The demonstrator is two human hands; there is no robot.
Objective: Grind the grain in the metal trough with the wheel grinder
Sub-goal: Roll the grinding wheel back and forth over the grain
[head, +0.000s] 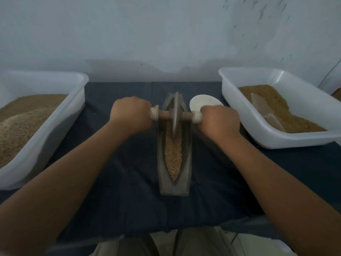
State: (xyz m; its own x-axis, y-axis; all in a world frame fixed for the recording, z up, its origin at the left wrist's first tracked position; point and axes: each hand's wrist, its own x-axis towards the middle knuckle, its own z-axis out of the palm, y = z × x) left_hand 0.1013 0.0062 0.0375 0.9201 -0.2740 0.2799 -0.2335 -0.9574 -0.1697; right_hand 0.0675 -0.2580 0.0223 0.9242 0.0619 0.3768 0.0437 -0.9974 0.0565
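So, grain (173,154) lies in the trough (160,163) at dead centre of the cloth (120,182), with the trough running 12 to 6. Wheel (176,115) stands upright in the channel toward the 12 end, its rim down in the grain. Left hand (132,117) is clenched round the axle's handle at 9 of the wheel, and right hand (219,122) is clenched round the other handle at 3. Both are firm fist grips, knuckles up.

Progress: the kernels from the wheel to the 6 tip look whole and heaped, with no powder showing, so I judge the grind early or barely started. Most of the load is left to crush. Can't tell what's under or beyond the wheel, as it's hidden.

Containers: the left tub (79,93) at 9 holds brown grain with a paler, finer-looking mound; ground or not, I can't tell. The right tub (258,139) at 2 to 3 holds brown grain, with a clear scoop (265,113) lying half sunk in it. A white disc (203,104) sits just past my right hand, between trough and right tub. Can't tell if it's a lid or a plate.
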